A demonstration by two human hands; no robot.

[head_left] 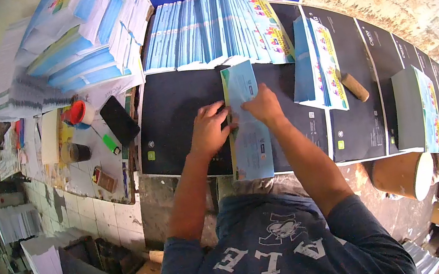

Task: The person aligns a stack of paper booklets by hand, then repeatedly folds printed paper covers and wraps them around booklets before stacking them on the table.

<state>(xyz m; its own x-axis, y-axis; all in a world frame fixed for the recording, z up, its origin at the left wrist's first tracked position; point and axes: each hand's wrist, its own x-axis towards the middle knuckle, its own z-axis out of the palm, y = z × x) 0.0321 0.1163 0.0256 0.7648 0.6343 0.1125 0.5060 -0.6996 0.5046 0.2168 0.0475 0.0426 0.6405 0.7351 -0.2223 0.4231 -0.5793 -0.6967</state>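
A long light-blue printed folder point(252, 146) lies lengthwise before me on the dark table, its near end reaching over the front edge. On its left edge rests my left hand point(209, 130), fingers bent but apart, fingertips touching the paper. My right hand point(264, 105) is closed, with the thumb side pressed on the folder's upper right part. Whether anything is inside its curled fingers is hidden. Behind them stands a long row of similar blue folders point(191, 32). To the right is a smaller pile of folders point(314, 64) with colourful covers, beside a brown cylindrical block point(355, 87).
A thick folder stack point(413, 109) sits at the far right of the table. High paper stacks point(92, 42) rise at the back left. On the left side table are a black phone point(119, 120), a green marker point(111, 144) and an orange-red tape roll point(78, 113).
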